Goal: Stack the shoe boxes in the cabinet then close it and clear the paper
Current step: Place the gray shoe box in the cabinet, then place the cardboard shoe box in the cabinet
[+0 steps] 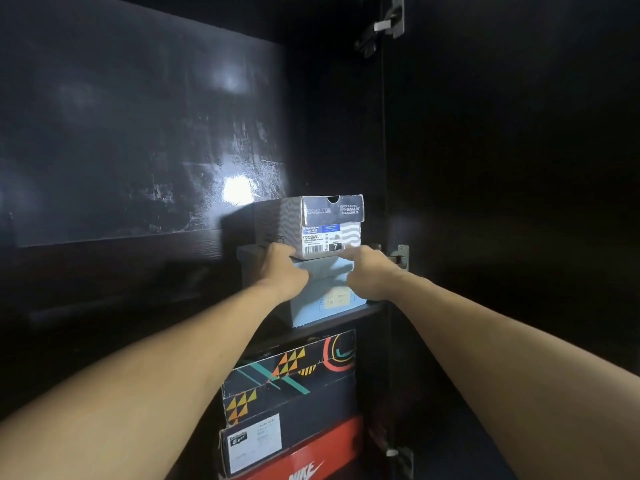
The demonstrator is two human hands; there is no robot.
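Both arms were stretched up into the dark cabinet [388, 168], hands on the stack. The Skechers box [311, 226] sat on top, its labelled short end turned toward the camera and a little to the right, so its long axis ran back into the cabinet, away and to the left. Beneath it lay a pale grey-blue box [322, 292], set the same way, short end out, resting on a dark shelf [367, 310].

The left hand [280, 268] was at the lower left corner of the Skechers box, fingers curled round the bottom edge where the two boxes met. The right hand [370, 271] was at the lower right corner, fingers reaching forward against the box end; whether they pinched it or only pressed, I could not tell from here.

Below the shelf, a dark patterned box [294, 375] with orange triangles sat over a box with a white Onitsuka Tiger label [256, 445], and a red Nike box [311, 459] was at the bottom of the view, all short ends out.

The stack stood tight to the right, just beside the cabinet's side panel and its metal hinge [400, 256]. To the left the shelf ran on dark and open, and above the Skechers box there was tall open room up to the upper hinge [384, 26]. The glossy back panel [138, 133] caught a bright glare just left of the top box.
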